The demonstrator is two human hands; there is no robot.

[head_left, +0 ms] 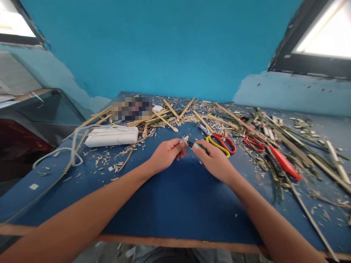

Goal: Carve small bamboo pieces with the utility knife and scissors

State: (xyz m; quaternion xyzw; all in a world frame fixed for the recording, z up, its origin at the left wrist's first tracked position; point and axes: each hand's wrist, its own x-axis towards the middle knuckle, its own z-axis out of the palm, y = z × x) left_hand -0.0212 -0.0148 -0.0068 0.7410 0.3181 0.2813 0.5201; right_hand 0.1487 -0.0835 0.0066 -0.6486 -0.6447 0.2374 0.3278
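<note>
My left hand [172, 151] is closed, with thumb and fingers pinching a small pale piece [184, 139], perhaps bamboo or folded paper. My right hand [212, 159] wraps around a slim tool with a green and black handle [199, 147]. Its dark front end [190, 144] points left and meets the pale piece, or comes very close to it; its exact kind is unclear. Both hands are above the blue tabletop [175, 204]. Just beyond my right hand lie scissors with red and yellow handles [225, 143].
A white power strip [112, 136] with a looped cord [73, 146] lies on the left. Bamboo strips [186, 109] and shavings cover the back. On the right are red-handled scissors [254, 143], a red object [285, 162] and more strips [297, 149]. A blue wall [164, 47] stands behind.
</note>
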